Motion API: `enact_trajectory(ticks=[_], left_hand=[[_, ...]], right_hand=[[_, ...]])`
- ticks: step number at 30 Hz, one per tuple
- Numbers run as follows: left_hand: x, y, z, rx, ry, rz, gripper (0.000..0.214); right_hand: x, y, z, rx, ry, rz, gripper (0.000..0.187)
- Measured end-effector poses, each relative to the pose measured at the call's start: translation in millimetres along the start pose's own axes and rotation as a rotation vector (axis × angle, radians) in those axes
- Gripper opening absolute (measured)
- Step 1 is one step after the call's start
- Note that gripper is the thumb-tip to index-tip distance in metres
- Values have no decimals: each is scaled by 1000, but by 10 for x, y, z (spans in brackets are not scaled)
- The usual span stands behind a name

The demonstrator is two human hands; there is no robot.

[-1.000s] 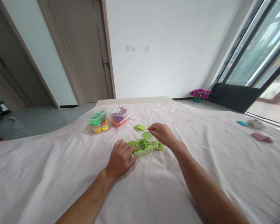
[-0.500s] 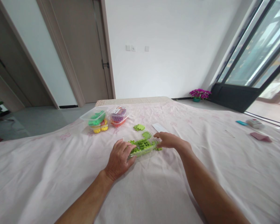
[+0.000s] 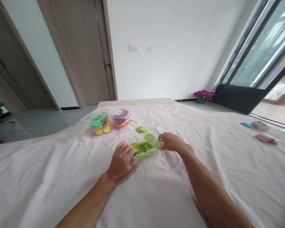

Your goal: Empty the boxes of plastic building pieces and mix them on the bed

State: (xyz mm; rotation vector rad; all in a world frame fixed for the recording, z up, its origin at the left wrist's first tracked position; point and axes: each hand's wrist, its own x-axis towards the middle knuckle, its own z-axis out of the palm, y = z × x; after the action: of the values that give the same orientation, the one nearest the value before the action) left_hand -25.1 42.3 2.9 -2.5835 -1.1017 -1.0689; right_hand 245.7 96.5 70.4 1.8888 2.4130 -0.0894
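Observation:
A clear plastic tray (image 3: 146, 154) full of light green toothed pieces (image 3: 144, 147) lies on the pale cloth in front of me. My left hand (image 3: 122, 161) grips the tray's near left end with curled fingers. My right hand (image 3: 171, 141) is at the tray's right end, fingers closed on a green piece there. One round green piece (image 3: 142, 129) and another (image 3: 149, 137) lie loose just beyond the tray. A small white card (image 3: 161, 129) lies past my right hand.
Two clear boxes stand further back: one (image 3: 99, 122) with green and yellow pieces, one (image 3: 120, 118) with purple and orange ones. At the far right lie a teal object (image 3: 246, 125), a small box (image 3: 260, 126) and a dark red case (image 3: 266, 139). A flower pot (image 3: 202, 96) sits by the glass door.
My right hand has come down from above the loose pieces to the tray's right end and closed on a green piece, uncovering the white card. The left hand has stayed on the tray.

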Motion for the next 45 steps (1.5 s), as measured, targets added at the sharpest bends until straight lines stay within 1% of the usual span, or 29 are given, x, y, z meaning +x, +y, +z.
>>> enact_trajectory(ticks=[2, 5, 7, 9, 11, 13, 16, 18, 22, 27, 29, 32, 35, 37, 38, 42, 45], left_hand=[[1, 3, -2, 0, -6, 1, 20], [4, 10, -8, -4, -9, 1, 19], [9, 16, -14, -7, -9, -4, 19], [14, 23, -20, -9, -12, -7, 18], [19, 30, -25, -9, -20, -9, 17], [21, 35, -25, -7, -29, -10, 17], [20, 33, -19, -3, -26, -11, 18], [17, 27, -16, -1, -19, -7, 18], [11, 12, -14, -2, -26, 0, 18], [9, 7, -8, -4, -31, -8, 17], [9, 9, -5, -6, -31, -11, 17], [9, 13, -3, -5, -36, -19, 17], [10, 17, -4, -5, -42, -21, 16], [12, 17, -5, -6, -40, -19, 16], [13, 16, -5, -5, -38, -19, 17], [10, 8, 3, 3, -34, -11, 17], [4, 4, 8, 4, -37, -11, 17]], right_hand=[[-6, 45, -62, 12, 66, 38, 37], [-32, 78, -184, 100, 243, 73, 38], [-70, 37, -271, 201, 349, 7, 41], [-120, -58, -343, 299, 396, -141, 43], [-168, -182, -385, 353, 394, -286, 45], [-200, -305, -390, 355, 342, -382, 46], [-204, -432, -349, 322, 207, -470, 45], [-187, -471, -315, 306, 139, -497, 42], [-148, -476, -276, 297, 94, -509, 39], [-115, -449, -243, 318, 107, -526, 41], [-101, -449, -225, 335, 142, -526, 43], [-75, -462, -198, 362, 236, -518, 47], [-45, -478, -169, 387, 343, -477, 51], [-27, -481, -145, 372, 369, -445, 52], [-20, -479, -133, 353, 350, -437, 51], [-5, -461, -101, 287, 190, -455, 48], [0, -456, -108, 295, 162, -432, 47]])
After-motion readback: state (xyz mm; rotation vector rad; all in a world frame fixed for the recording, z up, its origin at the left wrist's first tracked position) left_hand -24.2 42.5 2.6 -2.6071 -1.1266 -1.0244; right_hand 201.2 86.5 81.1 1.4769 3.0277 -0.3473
